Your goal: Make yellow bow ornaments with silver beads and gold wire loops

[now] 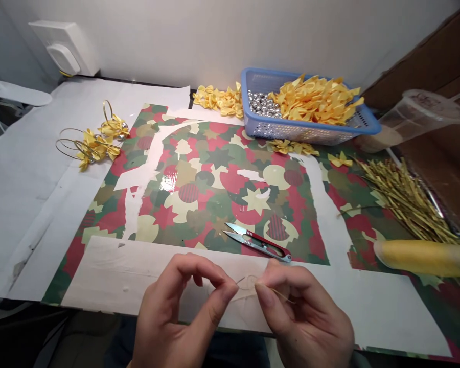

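Above the table's front edge, my left hand (187,306) pinches a thin needle (241,280) between thumb and forefinger, its tip sticking out to the right. Opposite it, my right hand (304,309) pinches a pale thread (282,295) close to the needle. A small loop of this thread shows between the two hands, and a tail trails past my right fingertips. Whether the thread passes through the needle's eye, I cannot tell. Just beyond my fingers lie red-handled thread snips (258,243) with their blades slightly apart.
A blue basket (310,125) holds yellow ribbon bows (316,99) and silver beads (264,105). More bows (218,99) lie beside it. Gold-wire loops with bows (97,143) lie left. At right are gold twist ties (410,199), a yellow roll (421,258) and a plastic cup (410,120).
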`<action>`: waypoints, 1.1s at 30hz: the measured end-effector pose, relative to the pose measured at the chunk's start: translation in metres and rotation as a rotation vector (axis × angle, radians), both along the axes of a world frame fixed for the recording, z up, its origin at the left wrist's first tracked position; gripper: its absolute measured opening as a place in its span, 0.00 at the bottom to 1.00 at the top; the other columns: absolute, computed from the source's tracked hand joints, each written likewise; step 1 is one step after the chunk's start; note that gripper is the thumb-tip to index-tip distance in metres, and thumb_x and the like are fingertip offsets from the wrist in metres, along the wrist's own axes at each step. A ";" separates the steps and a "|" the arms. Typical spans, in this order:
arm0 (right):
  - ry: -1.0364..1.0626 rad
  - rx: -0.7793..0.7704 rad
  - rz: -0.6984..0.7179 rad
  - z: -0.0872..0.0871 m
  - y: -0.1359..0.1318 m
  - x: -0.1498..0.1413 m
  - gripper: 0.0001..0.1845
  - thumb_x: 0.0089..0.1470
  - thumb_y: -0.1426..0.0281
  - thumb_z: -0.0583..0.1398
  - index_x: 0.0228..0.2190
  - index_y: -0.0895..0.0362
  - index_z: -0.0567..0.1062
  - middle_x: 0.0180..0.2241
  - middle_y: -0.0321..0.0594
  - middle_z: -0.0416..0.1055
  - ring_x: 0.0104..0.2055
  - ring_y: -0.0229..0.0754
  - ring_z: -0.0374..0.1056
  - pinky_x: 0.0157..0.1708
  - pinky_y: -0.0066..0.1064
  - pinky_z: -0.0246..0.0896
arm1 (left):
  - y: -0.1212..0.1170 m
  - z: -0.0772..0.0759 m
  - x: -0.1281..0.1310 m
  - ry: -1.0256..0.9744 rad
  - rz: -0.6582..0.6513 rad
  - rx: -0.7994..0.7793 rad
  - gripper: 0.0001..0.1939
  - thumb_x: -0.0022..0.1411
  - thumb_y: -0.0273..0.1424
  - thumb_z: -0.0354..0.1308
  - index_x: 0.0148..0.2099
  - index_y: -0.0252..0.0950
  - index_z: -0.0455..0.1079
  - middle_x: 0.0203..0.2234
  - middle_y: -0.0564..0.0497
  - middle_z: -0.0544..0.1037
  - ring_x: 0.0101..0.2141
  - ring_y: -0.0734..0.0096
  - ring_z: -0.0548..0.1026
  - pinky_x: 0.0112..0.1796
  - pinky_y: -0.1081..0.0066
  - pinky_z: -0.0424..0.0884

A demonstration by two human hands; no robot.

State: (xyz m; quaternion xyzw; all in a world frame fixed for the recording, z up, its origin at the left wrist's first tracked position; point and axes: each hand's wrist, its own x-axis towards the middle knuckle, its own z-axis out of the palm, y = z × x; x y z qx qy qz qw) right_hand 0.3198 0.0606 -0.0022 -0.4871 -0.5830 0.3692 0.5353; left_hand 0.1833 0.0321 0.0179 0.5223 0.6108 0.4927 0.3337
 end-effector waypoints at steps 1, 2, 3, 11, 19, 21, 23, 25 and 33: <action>0.014 0.042 0.032 0.001 0.003 0.000 0.06 0.52 0.76 0.63 0.26 0.54 0.74 0.17 0.29 0.61 0.17 0.31 0.55 0.15 0.22 0.50 | 0.000 -0.001 0.001 -0.046 0.011 -0.011 0.08 0.60 0.25 0.60 0.36 0.43 0.66 0.26 0.58 0.76 0.28 0.75 0.76 0.31 0.76 0.75; 0.019 0.082 0.063 0.003 0.006 0.000 0.07 0.51 0.78 0.62 0.26 0.54 0.73 0.18 0.30 0.64 0.18 0.32 0.58 0.17 0.22 0.54 | 0.001 -0.002 0.002 -0.090 0.019 -0.019 0.09 0.59 0.24 0.61 0.36 0.43 0.65 0.26 0.58 0.76 0.27 0.75 0.76 0.30 0.77 0.75; 0.014 0.118 0.088 0.005 0.008 0.000 0.07 0.50 0.79 0.62 0.26 0.55 0.73 0.18 0.31 0.66 0.20 0.33 0.60 0.18 0.23 0.56 | 0.002 -0.003 0.001 -0.135 0.025 -0.025 0.10 0.58 0.23 0.61 0.35 0.43 0.65 0.25 0.58 0.77 0.27 0.75 0.77 0.30 0.78 0.76; -0.115 0.244 0.109 0.002 0.009 0.004 0.07 0.53 0.79 0.61 0.29 0.55 0.73 0.23 0.34 0.67 0.25 0.37 0.63 0.23 0.29 0.60 | 0.005 0.000 0.004 -0.434 0.064 -0.141 0.14 0.54 0.20 0.63 0.30 0.41 0.60 0.23 0.59 0.78 0.25 0.76 0.77 0.29 0.79 0.77; -0.149 0.317 0.046 -0.002 0.004 0.004 0.09 0.51 0.82 0.61 0.31 0.56 0.72 0.25 0.34 0.67 0.26 0.36 0.64 0.24 0.29 0.59 | 0.004 0.010 0.016 -0.619 0.163 -0.256 0.17 0.53 0.19 0.62 0.27 0.40 0.56 0.23 0.61 0.79 0.25 0.80 0.76 0.31 0.81 0.74; -0.145 0.317 0.046 -0.002 0.004 0.004 0.09 0.51 0.82 0.60 0.32 0.56 0.72 0.25 0.34 0.66 0.26 0.36 0.63 0.24 0.29 0.59 | 0.005 0.011 0.016 -0.637 0.151 -0.255 0.18 0.53 0.18 0.62 0.27 0.40 0.56 0.23 0.61 0.79 0.25 0.80 0.76 0.31 0.80 0.74; -0.134 0.311 0.025 -0.002 0.004 0.003 0.10 0.51 0.83 0.60 0.31 0.56 0.72 0.25 0.33 0.66 0.26 0.36 0.63 0.24 0.29 0.59 | 0.005 0.010 0.016 -0.659 0.141 -0.254 0.18 0.53 0.18 0.62 0.27 0.40 0.56 0.23 0.61 0.79 0.26 0.80 0.76 0.31 0.80 0.74; -0.124 0.302 0.005 -0.001 0.004 0.003 0.10 0.51 0.83 0.61 0.31 0.56 0.72 0.25 0.33 0.65 0.26 0.35 0.63 0.23 0.29 0.59 | 0.005 0.008 0.017 -0.692 0.134 -0.257 0.18 0.53 0.18 0.63 0.27 0.40 0.56 0.23 0.61 0.78 0.25 0.79 0.76 0.31 0.80 0.74; -0.083 0.298 -0.014 0.002 0.007 0.001 0.10 0.49 0.83 0.60 0.28 0.56 0.72 0.23 0.32 0.66 0.24 0.35 0.63 0.23 0.28 0.60 | 0.007 0.008 0.022 -0.836 0.189 -0.351 0.19 0.49 0.23 0.67 0.24 0.38 0.56 0.19 0.59 0.76 0.23 0.79 0.74 0.28 0.81 0.72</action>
